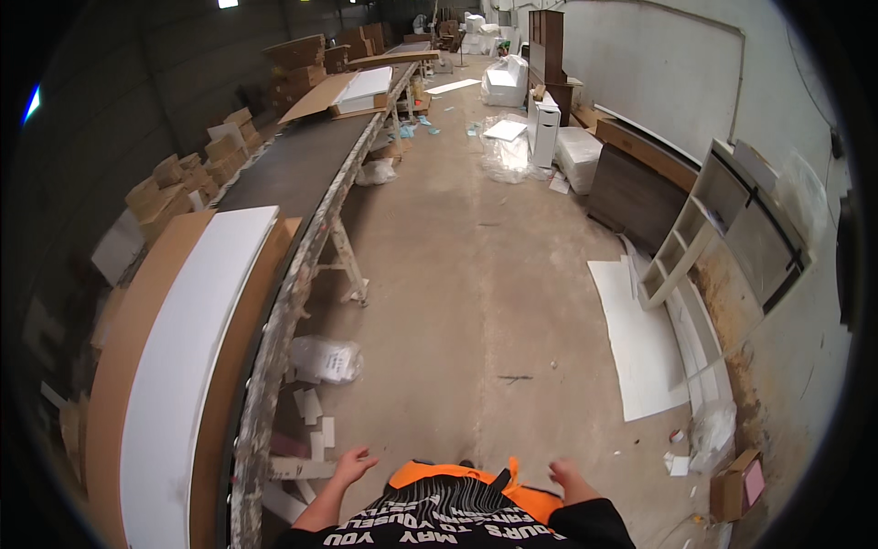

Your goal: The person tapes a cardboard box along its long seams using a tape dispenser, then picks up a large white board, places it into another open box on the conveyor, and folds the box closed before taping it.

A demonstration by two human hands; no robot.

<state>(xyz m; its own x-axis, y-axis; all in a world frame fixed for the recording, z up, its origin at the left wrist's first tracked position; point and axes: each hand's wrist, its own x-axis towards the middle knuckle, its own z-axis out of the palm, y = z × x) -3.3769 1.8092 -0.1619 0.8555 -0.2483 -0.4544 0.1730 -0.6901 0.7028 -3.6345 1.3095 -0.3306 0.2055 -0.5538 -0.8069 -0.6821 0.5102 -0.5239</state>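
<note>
My left hand (355, 465) hangs at my side with its fingers apart and holds nothing. It is nearest the conveyor's worn side rail (261, 403). My right hand (569, 478) hangs low over the floor on the other side of my body. Its fingers are blurred and mostly turned away, and nothing shows in it. On the belt to my left lies a long white panel (187, 366) on an open brown cardboard sheet (146, 348). Farther along the belt, more white panels (366, 87) rest on cardboard.
A concrete floor (457, 302) runs ahead between conveyor and wall. On the right are a white sheet (640, 339), a leaning shelf frame (677, 256), a dark panel (631, 197) and a small open carton (732, 485). A plastic-wrapped bundle (326, 360) lies beside the conveyor legs. Cardboard stacks (174, 188) stand beyond the belt.
</note>
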